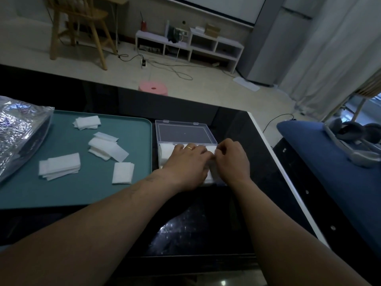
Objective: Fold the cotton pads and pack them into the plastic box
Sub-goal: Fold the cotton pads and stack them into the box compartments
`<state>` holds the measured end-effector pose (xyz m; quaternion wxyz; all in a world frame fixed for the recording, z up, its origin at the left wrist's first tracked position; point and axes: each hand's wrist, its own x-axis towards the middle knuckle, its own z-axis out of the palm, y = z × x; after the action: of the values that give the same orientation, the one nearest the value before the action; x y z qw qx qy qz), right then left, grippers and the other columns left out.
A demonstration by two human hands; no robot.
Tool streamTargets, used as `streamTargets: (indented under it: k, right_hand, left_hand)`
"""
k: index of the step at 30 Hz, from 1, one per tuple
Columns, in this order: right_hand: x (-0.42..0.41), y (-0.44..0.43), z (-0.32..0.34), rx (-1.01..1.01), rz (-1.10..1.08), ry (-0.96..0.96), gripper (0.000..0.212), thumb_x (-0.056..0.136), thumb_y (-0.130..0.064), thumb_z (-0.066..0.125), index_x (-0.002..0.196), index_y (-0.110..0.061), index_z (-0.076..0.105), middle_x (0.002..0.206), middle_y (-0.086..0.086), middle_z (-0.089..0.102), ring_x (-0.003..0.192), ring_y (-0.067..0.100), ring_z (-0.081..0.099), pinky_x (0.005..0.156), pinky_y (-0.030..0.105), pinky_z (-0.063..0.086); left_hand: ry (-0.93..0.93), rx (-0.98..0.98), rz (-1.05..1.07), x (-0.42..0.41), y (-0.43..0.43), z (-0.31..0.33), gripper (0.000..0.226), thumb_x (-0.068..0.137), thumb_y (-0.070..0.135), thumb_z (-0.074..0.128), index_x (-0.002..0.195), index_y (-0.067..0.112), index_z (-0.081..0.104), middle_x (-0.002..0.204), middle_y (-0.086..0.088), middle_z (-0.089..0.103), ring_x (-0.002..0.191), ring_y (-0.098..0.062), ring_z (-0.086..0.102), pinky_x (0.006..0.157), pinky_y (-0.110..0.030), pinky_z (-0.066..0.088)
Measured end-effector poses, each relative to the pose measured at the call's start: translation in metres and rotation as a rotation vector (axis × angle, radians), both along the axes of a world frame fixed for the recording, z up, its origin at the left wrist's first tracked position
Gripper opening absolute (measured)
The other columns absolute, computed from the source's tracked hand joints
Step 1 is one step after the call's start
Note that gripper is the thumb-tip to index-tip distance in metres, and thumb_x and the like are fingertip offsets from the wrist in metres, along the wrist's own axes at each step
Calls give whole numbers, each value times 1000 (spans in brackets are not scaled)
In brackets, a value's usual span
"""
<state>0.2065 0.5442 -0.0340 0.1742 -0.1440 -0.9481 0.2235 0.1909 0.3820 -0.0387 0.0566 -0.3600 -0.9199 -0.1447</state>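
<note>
Head view: both hands are at the open box (185,134) on the dark table (206,223), right of the tray (103,193). Left hand (185,164) lies with fingers released, flat on the pads (167,150) packed inside. Right hand (232,159) has its fingers curled, pinching a pad (212,150) at the box's right side. Loose pads (61,168) lie scattered on the tray.

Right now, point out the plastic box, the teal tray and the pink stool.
plastic box (186,132): head view, on its open clear lid.
teal tray (92,193): head view, bare surface near its front edge.
pink stool (146,87): head view, on its top.
</note>
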Motion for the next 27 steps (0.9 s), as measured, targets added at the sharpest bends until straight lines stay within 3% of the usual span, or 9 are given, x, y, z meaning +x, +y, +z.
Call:
streamTargets:
  k: [5,9,15,18,23,27]
  right_hand:
    - [4,12,6,-62,101,-95,19,99,-14,64,116,-21,67,114,-3,60,98,11,61,86,25,50]
    - [2,9,4,-77,51,-75,19,98,-13,66,115,-20,67,114,-3,58,94,9,59,80,20,43]
    - [0,14,3,-49,46,-76,14,100,-12,59,103,-20,71,105,-5,59,89,8,56,73,22,42]
    - [2,13,4,42,70,-109,23,100,-17,57,88,-30,70,107,-6,57,92,9,56,79,30,49]
    - [3,-2,20,60,34,-19,18,99,-20,54,97,-27,70,106,-1,59,92,14,58,77,32,46]
    - [4,-50,45,7,177,48,16,98,-17,56,100,-21,71,101,-3,61,90,15,58,75,29,42]
  left_hand:
    - [-34,-23,14,-2,0,1,42,101,41,40,142,35,47,145,5,51,136,-24,43,111,-53,26]
    - [-55,-36,26,1,2,4,44,102,39,39,144,31,45,146,2,50,137,-27,41,113,-56,25]
    - [-95,-36,21,1,1,6,37,100,38,40,136,33,49,141,3,51,135,-27,42,112,-59,23]
    - [-139,-74,37,0,0,9,40,99,37,43,137,29,52,142,-1,47,137,-28,38,113,-59,23]
    - [-24,80,59,4,-18,33,40,95,35,50,134,28,58,139,-2,52,131,-27,45,111,-51,32]
    - [-27,178,171,-3,-88,60,35,97,28,51,131,26,59,134,-3,55,123,-27,50,103,-46,40]
